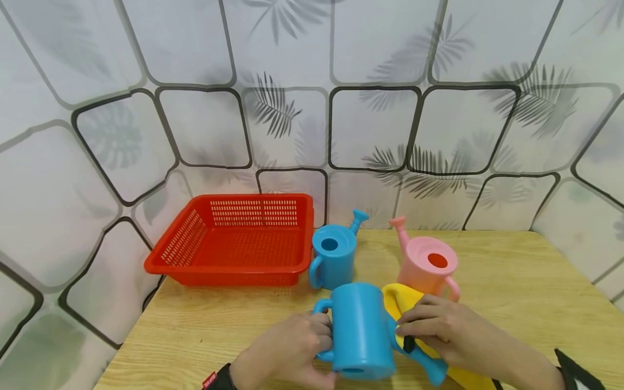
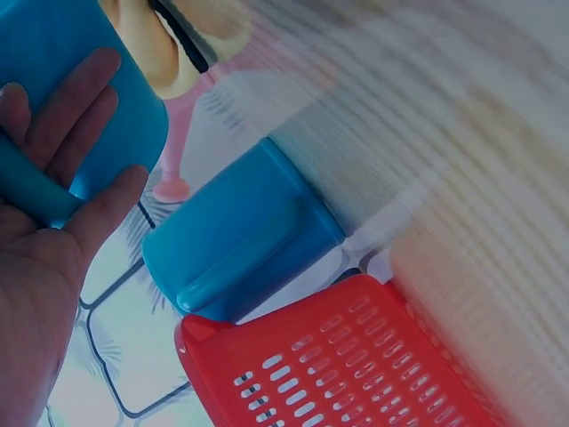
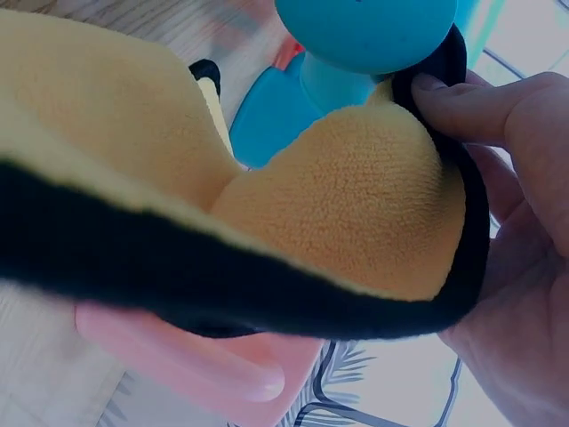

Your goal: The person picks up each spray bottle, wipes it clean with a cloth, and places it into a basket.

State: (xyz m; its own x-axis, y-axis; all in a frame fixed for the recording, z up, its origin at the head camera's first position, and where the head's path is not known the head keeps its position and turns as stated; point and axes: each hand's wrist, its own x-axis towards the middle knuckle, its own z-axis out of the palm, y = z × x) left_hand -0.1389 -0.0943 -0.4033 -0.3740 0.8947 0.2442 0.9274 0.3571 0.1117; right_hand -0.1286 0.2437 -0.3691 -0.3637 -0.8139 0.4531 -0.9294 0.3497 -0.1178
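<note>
My left hand [image 1: 299, 344] grips the handle of a blue watering can [image 1: 361, 325], tipped so that its spout runs toward the lower right. In the left wrist view the fingers [image 2: 84, 111] pass through the handle and lie along the can's body. A yellow cloth [image 1: 404, 298] with black edging is pinched in my right hand [image 1: 448, 327] at the spout. From the right wrist, the cloth [image 3: 347, 196] shows a fuzzy face, and the thumb presses its black border close by the round blue sprinkler head [image 3: 369, 31].
Behind the held can stands a second blue watering can [image 1: 341, 262], upright. To its right is a pink watering can [image 1: 424, 276], partly covered by the cloth and right hand. A red plastic basket [image 1: 224, 276] sits at the back left of the wooden table [image 1: 205, 325], near the patterned wall covering.
</note>
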